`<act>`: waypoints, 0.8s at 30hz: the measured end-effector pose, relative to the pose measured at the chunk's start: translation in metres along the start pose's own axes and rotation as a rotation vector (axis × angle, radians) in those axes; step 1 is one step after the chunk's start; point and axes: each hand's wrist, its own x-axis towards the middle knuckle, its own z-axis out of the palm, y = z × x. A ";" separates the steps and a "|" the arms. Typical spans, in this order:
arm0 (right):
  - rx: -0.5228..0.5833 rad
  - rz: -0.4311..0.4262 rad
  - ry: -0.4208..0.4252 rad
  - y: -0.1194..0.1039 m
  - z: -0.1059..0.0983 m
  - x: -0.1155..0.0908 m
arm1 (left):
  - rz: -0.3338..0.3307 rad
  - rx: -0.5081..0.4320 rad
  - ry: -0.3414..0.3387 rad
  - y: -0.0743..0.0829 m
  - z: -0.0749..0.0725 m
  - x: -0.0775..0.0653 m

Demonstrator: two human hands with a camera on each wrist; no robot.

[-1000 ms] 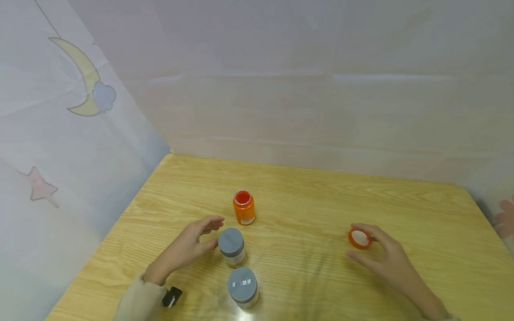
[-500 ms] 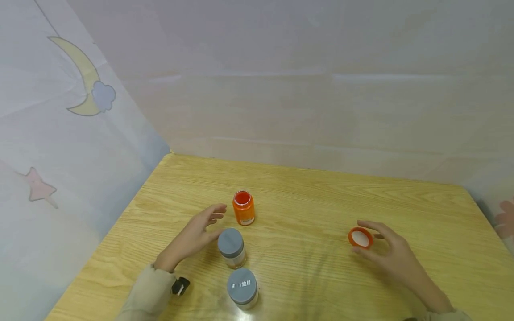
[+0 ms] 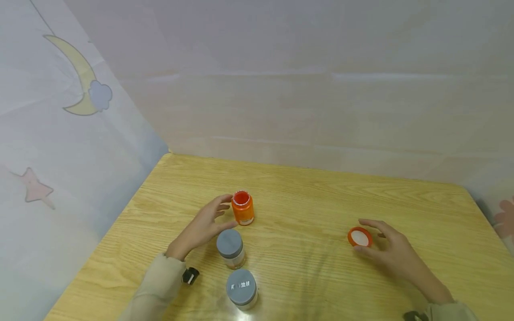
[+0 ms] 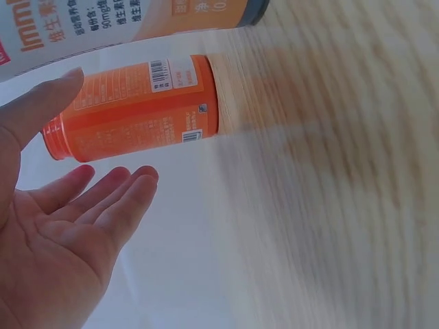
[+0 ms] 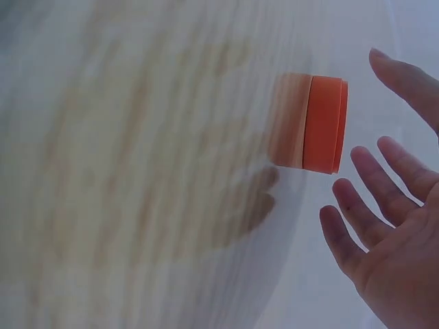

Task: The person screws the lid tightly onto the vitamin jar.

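Observation:
An orange jar (image 3: pixel 243 212) without a lid stands upright on the table, its mouth facing up. My left hand (image 3: pixel 205 224) is beside it, thumb and fingers spread around its near left side; in the left wrist view the orange jar (image 4: pixel 140 113) lies between the thumb and the relaxed fingers. The orange lid (image 3: pixel 359 237) rests on the table at the right, its white inside facing up. Around it my right hand (image 3: pixel 391 249) is spread, thumb and fingers apart. In the right wrist view a gap shows between the lid (image 5: pixel 325 125) and the fingers.
Two jars with grey lids stand near the left hand: one grey-lidded jar (image 3: pixel 231 248) just below the thumb, another grey-lidded jar (image 3: pixel 242 289) closer to the front. The wooden table (image 3: pixel 297 200) meets a pale wall covering (image 3: pixel 281 111) at the back.
My left hand has moved forward and right, from beside the nearer grey-lidded jar to the orange jar. My right hand has drawn slightly away from the lid, its fingers spread wider.

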 end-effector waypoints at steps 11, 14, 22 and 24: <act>-0.022 -0.031 -0.036 0.005 -0.001 0.003 | 0.010 -0.020 -0.017 -0.002 0.005 0.016; 0.003 -0.057 -0.056 0.007 0.000 0.004 | 0.004 -0.037 -0.015 -0.003 0.008 0.021; 0.006 -0.074 -0.070 0.010 0.003 0.005 | -0.026 -0.066 -0.036 -0.007 0.014 0.028; -0.008 -0.069 -0.065 0.011 0.003 0.005 | -0.033 -0.071 -0.036 -0.007 0.014 0.028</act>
